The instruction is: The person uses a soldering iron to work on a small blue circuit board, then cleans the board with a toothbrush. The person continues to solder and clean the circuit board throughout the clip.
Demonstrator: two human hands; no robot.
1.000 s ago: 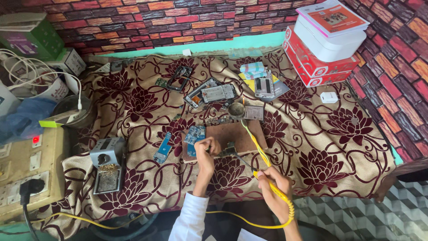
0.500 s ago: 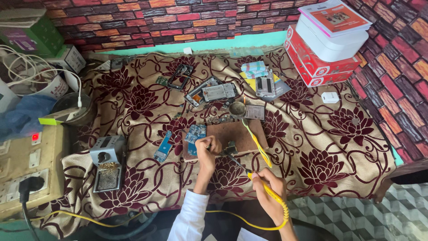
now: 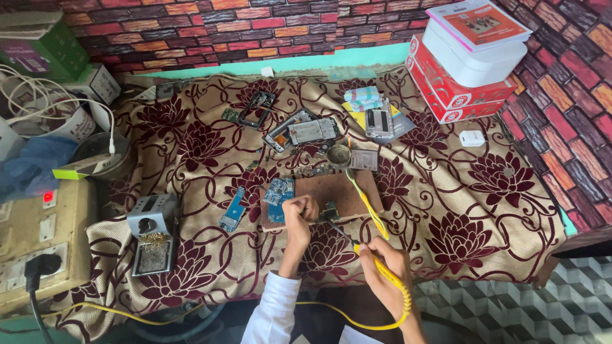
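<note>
Now, left hand (image 3: 298, 213): fingers curled together, pinching down on a small green circuit board (image 3: 330, 211) at the near edge of the brown work board (image 3: 338, 191).
Right hand (image 3: 382, 264): closed around a yellow-handled soldering iron (image 3: 376, 267), tip angled up-left to the small green circuit board.
Yellow cable (image 3: 366, 204): one, running from the iron's handle, with another yellow length lying across the brown work board.
Blue circuit boards: two, a larger one (image 3: 279, 191) on the work board just beside the left hand, a narrow one (image 3: 232, 209) off to the left on the floral cloth (image 3: 459, 191).
Iron stand (image 3: 152, 232): one, grey metal, well left of both hands.
Farther back on the bench: opened phone shells (image 3: 305, 130), a small round tin (image 3: 338, 153).
Back right corner: two red boxes (image 3: 456, 89), white box (image 3: 475, 57) stacked on top.
Left edge: socket panel (image 3: 38, 242), tangled white wires (image 3: 38, 102).
</note>
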